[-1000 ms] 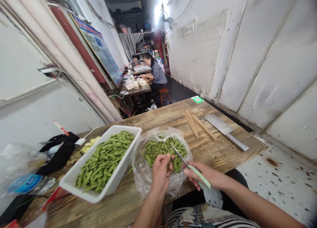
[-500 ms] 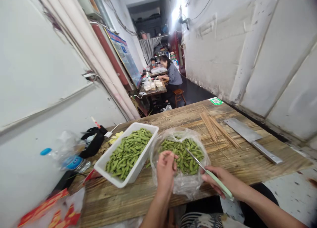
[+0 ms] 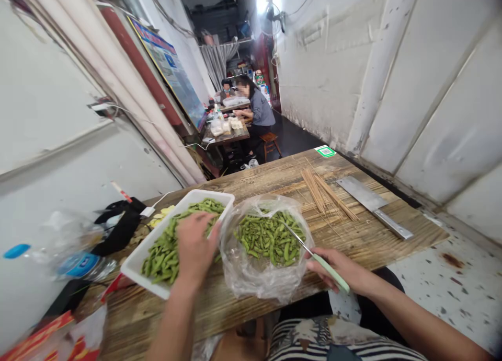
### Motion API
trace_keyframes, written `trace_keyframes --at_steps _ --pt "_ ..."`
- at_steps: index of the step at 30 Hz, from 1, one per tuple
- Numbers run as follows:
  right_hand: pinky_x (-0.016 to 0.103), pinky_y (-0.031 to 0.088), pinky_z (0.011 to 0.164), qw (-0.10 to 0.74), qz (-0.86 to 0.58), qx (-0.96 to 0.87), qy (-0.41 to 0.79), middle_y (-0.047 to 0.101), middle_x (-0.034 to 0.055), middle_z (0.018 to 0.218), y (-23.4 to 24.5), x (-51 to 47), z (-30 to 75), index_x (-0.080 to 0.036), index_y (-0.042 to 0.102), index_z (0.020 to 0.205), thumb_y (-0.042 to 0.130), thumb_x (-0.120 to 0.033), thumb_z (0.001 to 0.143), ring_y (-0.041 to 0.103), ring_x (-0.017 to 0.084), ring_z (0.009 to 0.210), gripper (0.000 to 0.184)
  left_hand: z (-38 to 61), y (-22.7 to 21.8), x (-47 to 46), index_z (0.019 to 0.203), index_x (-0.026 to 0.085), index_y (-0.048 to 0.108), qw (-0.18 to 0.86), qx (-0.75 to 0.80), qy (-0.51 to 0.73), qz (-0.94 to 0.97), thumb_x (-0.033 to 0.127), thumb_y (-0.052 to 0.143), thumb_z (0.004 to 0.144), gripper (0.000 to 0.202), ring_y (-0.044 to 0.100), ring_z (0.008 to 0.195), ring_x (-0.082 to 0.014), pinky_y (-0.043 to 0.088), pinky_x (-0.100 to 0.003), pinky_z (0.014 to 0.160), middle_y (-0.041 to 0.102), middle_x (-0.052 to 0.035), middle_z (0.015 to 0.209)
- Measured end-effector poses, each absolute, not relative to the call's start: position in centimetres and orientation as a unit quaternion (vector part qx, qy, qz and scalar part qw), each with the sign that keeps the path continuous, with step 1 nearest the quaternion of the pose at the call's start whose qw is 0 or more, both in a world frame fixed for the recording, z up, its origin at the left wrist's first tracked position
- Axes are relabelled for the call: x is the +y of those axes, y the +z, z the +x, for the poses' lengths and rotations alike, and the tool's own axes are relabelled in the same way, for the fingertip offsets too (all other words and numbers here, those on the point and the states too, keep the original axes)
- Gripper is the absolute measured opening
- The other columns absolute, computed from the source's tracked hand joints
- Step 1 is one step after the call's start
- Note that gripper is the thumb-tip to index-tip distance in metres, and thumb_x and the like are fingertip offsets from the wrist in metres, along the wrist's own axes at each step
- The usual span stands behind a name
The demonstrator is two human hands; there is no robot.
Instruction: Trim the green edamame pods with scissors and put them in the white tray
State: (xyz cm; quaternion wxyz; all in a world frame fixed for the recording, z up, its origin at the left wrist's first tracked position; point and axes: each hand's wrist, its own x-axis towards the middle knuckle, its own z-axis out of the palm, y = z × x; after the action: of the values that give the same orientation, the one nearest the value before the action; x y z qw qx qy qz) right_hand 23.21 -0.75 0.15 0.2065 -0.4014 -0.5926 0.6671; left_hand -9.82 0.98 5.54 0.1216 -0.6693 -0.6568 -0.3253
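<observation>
My left hand [image 3: 196,246] reaches over a white plastic tub [image 3: 127,271] of green edamame pods [image 3: 159,256]; its thumb and fingers are apart, partly hiding the pods. To the right, a clear plastic bag [image 3: 251,285] stands with its mouth open, and more pods [image 3: 270,238] lie inside it. At the bag's right edge my right hand [image 3: 341,267] is closed around scissors [image 3: 331,272] with a pale green handle. Their metal blades point up and left over the pods in the bag.
Thin wooden skewers [image 3: 325,194] and a cleaver [image 3: 363,194] lie on the right of the wooden table [image 3: 259,183]. At the left are a plastic bottle [image 3: 82,264], a black holder [image 3: 117,222] and a red-and-white package [image 3: 78,329]. A person [image 3: 259,110] sits at a farther table.
My left hand has moved left, from above the bag to over the pods in the tub, and its fingers have spread. My right hand keeps the scissors over the bag. The view has shifted slightly.
</observation>
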Motion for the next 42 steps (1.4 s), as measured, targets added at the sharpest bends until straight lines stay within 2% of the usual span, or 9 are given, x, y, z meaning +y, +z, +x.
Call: trace_keyframes --at_steps 2,4,8,12,22,28,32,37,42 --pt "0.014 0.033 0.032 0.209 -0.404 -0.593 0.664 0.039 -0.0108 0.044 0.1 -0.7 23.2 -0.015 0.052 0.095 0.053 -0.051 0.08 0.035 0.004 0.032 0.038 -5.1 3.4 0.7 0.088 0.022 0.068 -0.058 -0.587 -0.288 -0.754 0.033 0.049 0.083 0.023 0.059 0.087 -0.0217 0.04 -0.032 0.083 0.068 -0.0079 0.09" --pt "0.014 0.034 0.033 0.203 -0.406 -0.602 0.657 0.04 -0.0103 0.044 0.1 -0.8 23.3 -0.016 0.053 0.096 0.054 -0.051 0.08 0.037 0.005 0.033 0.039 -0.7 1.0 0.6 0.08 0.021 0.069 -0.163 -0.574 -0.225 -0.77 0.032 0.052 0.08 0.02 0.06 0.073 -0.0209 0.042 -0.03 0.07 0.068 -0.0077 0.079" --pt "0.015 0.034 0.033 0.19 -0.423 -0.615 0.637 0.041 -0.0093 0.046 0.2 -1.0 23.7 -0.016 0.054 0.094 0.054 -0.054 0.079 0.04 0.006 0.034 0.041 3.9 -2.2 1.3 0.063 0.018 0.066 -0.175 -0.629 -0.193 -0.732 0.028 0.065 0.068 0.011 0.058 0.066 -0.0221 0.037 -0.029 0.063 0.064 -0.0095 0.067" --pt "0.015 0.033 0.033 0.189 -0.431 -0.619 0.629 0.04 -0.0088 0.047 0.2 -1.4 24.2 -0.016 0.054 0.091 0.053 -0.057 0.078 0.04 0.006 0.034 0.043 3.5 -2.7 2.0 0.057 0.018 0.06 -0.252 -0.656 -0.206 -0.681 0.017 0.069 0.058 0.008 0.055 0.061 -0.0173 0.035 -0.025 0.06 0.061 -0.0033 0.062" --pt "0.018 0.036 0.042 0.165 -0.413 -0.702 0.556 0.052 -0.002 0.061 2.0 -1.6 23.7 -0.015 0.059 0.089 0.054 -0.055 0.079 0.048 0.009 0.047 0.042 2.0 0.1 0.7 0.066 0.017 0.065 -0.424 -0.63 -0.38 -0.528 0.035 0.069 0.061 0.019 0.049 0.045 -0.0122 0.036 -0.023 0.048 0.058 0.0025 0.052" --pt "0.017 0.03 0.039 0.157 -0.404 -0.704 0.562 0.045 -0.0048 0.051 2.8 -1.5 23.2 -0.015 0.057 0.079 0.053 -0.054 0.08 0.043 0.008 0.043 0.04 2.7 1.1 -0.1 0.064 0.016 0.067 -0.435 -0.629 -0.378 -0.522 0.033 0.07 0.06 0.017 0.048 0.043 -0.0112 0.035 -0.022 0.045 0.056 0.003 0.047" --pt "0.017 0.027 0.035 0.165 -0.414 -0.665 0.599 0.04 -0.0067 0.045 1.8 -1.4 22.8 -0.015 0.053 0.071 0.056 -0.055 0.077 0.038 0.007 0.038 0.04 2.3 0.7 -0.1 0.06 0.016 0.06 -0.498 -0.608 -0.394 -0.476 0.033 0.074 0.059 0.022 0.046 0.038 -0.0093 0.034 -0.02 0.04 0.054 0.0045 0.043" --pt "0.016 0.032 0.034 0.175 -0.392 -0.61 0.666 0.042 -0.0084 0.047 0.5 -1.4 22.9 -0.016 0.052 0.089 0.054 -0.059 0.077 0.039 0.007 0.036 0.044 1.6 0.2 0.2 0.065 0.014 0.057 -0.608 -0.536 -0.482 -0.332 0.033 0.078 0.057 0.03 0.059 0.052 -0.0089 0.048 -0.018 0.052 0.06 0.0022 0.055" --pt "0.014 0.036 0.039 0.176 -0.354 -0.614 0.682 0.045 -0.0075 0.052 1.0 -1.8 23.1 -0.016 0.049 0.096 0.05 -0.058 0.081 0.042 0.006 0.041 0.044 2.0 0.3 0.0 0.06 0.013 0.055 -0.63 -0.478 -0.568 -0.228 0.025 0.082 0.053 0.031 0.062 0.06 -0.0084 0.052 -0.015 0.057 0.057 0.0039 0.057"
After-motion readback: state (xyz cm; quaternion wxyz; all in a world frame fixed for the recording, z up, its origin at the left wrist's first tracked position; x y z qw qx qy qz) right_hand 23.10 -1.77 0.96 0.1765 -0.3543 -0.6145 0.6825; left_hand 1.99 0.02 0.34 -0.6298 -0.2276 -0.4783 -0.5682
